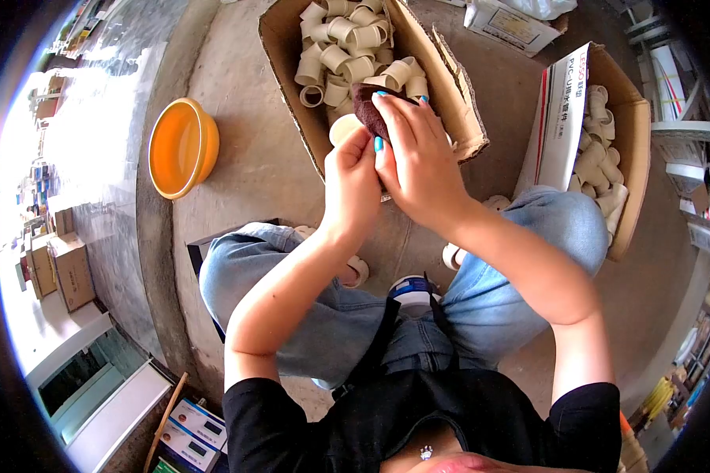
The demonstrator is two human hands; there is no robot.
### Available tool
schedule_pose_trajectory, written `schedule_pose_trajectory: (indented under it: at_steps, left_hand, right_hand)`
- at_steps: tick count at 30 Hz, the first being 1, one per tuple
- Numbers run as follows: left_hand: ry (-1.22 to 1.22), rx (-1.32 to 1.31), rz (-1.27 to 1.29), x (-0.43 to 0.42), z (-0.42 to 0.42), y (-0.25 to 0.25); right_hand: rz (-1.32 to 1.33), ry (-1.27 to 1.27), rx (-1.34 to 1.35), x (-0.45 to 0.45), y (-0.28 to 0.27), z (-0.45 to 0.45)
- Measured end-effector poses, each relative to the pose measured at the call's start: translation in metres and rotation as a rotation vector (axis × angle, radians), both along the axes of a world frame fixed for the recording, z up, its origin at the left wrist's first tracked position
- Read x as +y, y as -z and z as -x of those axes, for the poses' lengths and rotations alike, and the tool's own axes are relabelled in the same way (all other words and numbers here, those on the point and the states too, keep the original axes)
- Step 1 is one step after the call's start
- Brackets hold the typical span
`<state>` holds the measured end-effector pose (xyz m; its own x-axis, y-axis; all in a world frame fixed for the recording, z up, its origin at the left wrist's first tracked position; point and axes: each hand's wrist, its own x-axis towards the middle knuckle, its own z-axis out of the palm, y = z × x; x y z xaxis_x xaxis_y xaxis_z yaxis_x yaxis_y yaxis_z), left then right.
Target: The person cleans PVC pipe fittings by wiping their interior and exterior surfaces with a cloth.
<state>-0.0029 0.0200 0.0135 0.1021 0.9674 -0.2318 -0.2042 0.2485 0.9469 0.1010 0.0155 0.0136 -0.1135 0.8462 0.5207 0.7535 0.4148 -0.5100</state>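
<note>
Both of my hands meet above the near end of an open cardboard box [461, 91] of cream plastic pipe fittings [343, 59]. My left hand [352, 180] is closed, its fingers curled round a cream pipe fitting [344, 128], of which only a round part shows. Against that fitting, my right hand [418, 154] presses a dark brown cloth [369, 110], fingers bent over it. The cloth and fingers hide the rest of the fitting.
An orange basin [183, 148] stands on the concrete floor at left. To the right is another box [562, 118] of cream pipe fittings. A white carton [513, 27] lies at the top, and stacked boxes [189, 433] sit at lower left.
</note>
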Motion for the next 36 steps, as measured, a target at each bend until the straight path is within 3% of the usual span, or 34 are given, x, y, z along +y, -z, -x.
schedule_pose_trajectory:
  at_steps: [2,6,8,9,12,16,18,20,21,24,25,26,28,32,33,36]
  left_hand:
    - [0.017,0.069,-0.005,-0.003,0.000,-0.007]
    - [0.193,0.599,-0.643,0.001,0.009,-0.004]
    - [0.270,0.682,-0.741,-0.005,0.010,-0.013]
    - [0.362,0.679,-0.762,-0.005,0.012,-0.014]
    - [0.479,0.664,-0.941,-0.006,0.015,-0.022]
    - [0.462,0.811,-1.117,-0.006,0.022,-0.030]
    - [0.391,0.921,-1.144,-0.006,0.023,-0.034]
    - [0.337,1.017,-1.098,-0.005,0.022,-0.038]
    - [0.340,0.933,-1.017,-0.004,0.021,-0.039]
    - [0.339,0.799,-0.880,-0.002,0.016,-0.035]
    - [0.337,0.776,-0.850,-0.002,0.014,-0.034]
    - [0.354,0.734,-0.671,-0.004,0.012,-0.036]
    - [0.381,0.641,-0.314,-0.007,0.008,-0.041]
    - [0.406,0.423,0.022,-0.006,0.007,-0.024]
    - [0.442,0.448,-0.028,-0.005,0.009,-0.016]
    - [0.296,0.220,0.132,-0.001,0.007,-0.006]
  right_hand:
    - [-0.030,-0.003,0.018,0.002,0.001,-0.003]
    - [0.147,0.001,0.376,0.012,-0.015,-0.017]
    - [0.557,-0.117,0.349,0.023,-0.015,-0.039]
    - [0.574,-0.261,0.315,0.029,-0.012,-0.047]
    - [1.157,-0.232,0.735,0.034,-0.027,-0.056]
    - [0.838,-0.438,0.480,0.027,-0.031,-0.061]
    - [0.600,-0.360,0.382,0.027,-0.024,-0.058]
    - [0.570,-0.273,0.355,0.031,-0.021,-0.057]
    - [0.244,-0.272,0.211,0.031,-0.019,-0.056]
    - [0.410,-0.140,0.207,0.028,-0.021,-0.050]
    - [0.587,-0.085,0.276,0.027,-0.031,-0.047]
    - [0.423,-0.099,0.239,0.024,-0.026,-0.045]
    - [0.517,-0.001,0.325,0.019,-0.030,-0.035]
    - [0.488,0.062,0.317,0.017,-0.026,-0.030]
    - [0.441,0.044,0.289,0.016,-0.022,-0.029]
    - [0.194,-0.015,0.225,0.011,-0.010,-0.020]
